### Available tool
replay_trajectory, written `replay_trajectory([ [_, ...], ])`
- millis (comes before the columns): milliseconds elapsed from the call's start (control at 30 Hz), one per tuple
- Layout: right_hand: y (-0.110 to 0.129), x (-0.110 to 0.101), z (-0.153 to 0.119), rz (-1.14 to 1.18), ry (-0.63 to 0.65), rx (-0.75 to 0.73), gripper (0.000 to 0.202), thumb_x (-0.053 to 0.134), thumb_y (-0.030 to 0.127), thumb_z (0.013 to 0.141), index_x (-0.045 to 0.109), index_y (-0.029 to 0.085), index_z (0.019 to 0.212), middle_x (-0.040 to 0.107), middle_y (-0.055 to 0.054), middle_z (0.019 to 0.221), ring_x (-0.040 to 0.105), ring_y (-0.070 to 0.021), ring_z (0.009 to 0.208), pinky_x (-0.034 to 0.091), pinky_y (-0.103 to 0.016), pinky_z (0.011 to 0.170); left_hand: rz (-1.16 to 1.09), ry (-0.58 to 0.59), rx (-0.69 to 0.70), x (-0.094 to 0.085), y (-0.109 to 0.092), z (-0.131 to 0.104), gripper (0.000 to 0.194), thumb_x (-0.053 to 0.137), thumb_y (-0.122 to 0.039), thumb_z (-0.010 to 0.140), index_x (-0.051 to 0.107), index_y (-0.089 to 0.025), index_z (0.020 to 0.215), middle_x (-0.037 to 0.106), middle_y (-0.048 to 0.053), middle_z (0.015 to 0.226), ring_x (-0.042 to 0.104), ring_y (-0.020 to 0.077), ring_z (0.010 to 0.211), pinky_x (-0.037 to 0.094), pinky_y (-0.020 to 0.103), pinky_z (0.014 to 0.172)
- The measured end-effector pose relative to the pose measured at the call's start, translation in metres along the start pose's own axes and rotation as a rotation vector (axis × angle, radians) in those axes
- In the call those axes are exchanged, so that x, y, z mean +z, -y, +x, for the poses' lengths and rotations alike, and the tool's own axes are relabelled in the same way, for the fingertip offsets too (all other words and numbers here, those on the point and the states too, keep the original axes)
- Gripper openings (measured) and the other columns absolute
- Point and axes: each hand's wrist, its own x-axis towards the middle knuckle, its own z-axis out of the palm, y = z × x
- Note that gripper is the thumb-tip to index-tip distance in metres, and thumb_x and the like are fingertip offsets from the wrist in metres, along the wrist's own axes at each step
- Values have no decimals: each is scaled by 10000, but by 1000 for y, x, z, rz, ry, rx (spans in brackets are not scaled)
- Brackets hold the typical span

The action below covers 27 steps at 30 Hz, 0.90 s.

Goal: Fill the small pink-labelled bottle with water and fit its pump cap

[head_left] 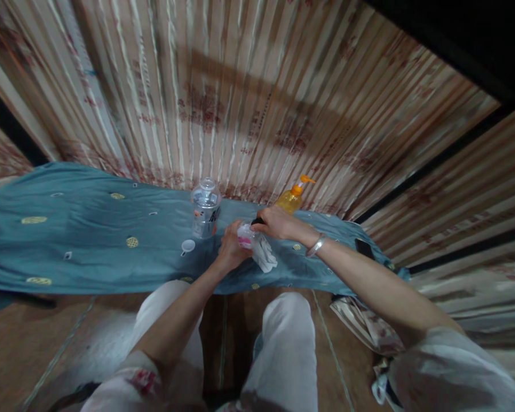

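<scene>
My left hand (233, 247) is wrapped round a small clear bottle (245, 236) with a pink and white label. My right hand (274, 222), with a silver bangle at the wrist, is closed on a small black object (256, 221) at the top of that bottle. A crumpled white tissue (265, 255) lies just right of the bottle, below my right hand. Behind my right hand stands a pump bottle (290, 199) of yellow liquid with an orange pump. A large clear empty-looking bottle (206, 213) stands upright left of my hands, with a small white round item (187, 246) in front of it.
A teal patterned cloth (90, 229) covers the narrow surface. At its right lies a dark phone-like object (364, 248). Pleated curtains (223, 103) hang behind, with dark frame bars at both sides. My knees are below the front edge; a bag (369, 326) rests at lower right.
</scene>
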Motion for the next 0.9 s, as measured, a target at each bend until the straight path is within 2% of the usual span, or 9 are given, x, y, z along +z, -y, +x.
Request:
replay_trajectory([
  [233,-4,-1,2,74,-41,35,462,535,537,944,715,120,1029,755,-129,971,701,-220,913,359,-260,626,6,-28,-43,-2,-3,3,727,782,-237,526,472,-236,1184,615,84,1097,622,295,1042,515,453,889],
  [500,-2,12,9,193,-145,96,449,578,549,916,716,122,900,745,-105,857,684,-200,803,348,-260,605,-32,-36,-79,-6,-4,4,727,773,-215,520,479,-212,1185,610,100,1129,615,309,1103,502,459,939],
  [600,-2,29,8,379,-280,178,512,625,607,859,688,119,998,738,-76,851,676,-193,760,376,-257,613,-59,-55,-91,-9,-5,8,760,779,-214,509,468,-193,1201,604,116,1145,615,315,1111,504,464,951],
  [700,3,54,7,573,-427,235,634,724,583,777,604,128,1202,735,-78,972,683,-200,823,430,-260,662,-77,-63,-98,-11,-5,10,807,784,-211,496,453,-185,1232,595,119,1177,603,321,1145,499,481,978],
  [800,11,78,12,727,-439,184,642,778,519,726,582,162,1223,728,-58,989,678,-202,844,467,-269,686,-96,-64,-80,-9,-2,11,833,793,-221,495,442,-173,1249,592,122,1198,602,324,1157,505,485,985],
  [900,13,89,21,836,-441,183,562,790,470,709,605,162,1142,723,-36,949,660,-184,799,470,-263,667,-114,-80,-68,-5,0,13,884,814,-218,488,428,-170,1282,586,126,1235,600,332,1179,503,486,1003],
])
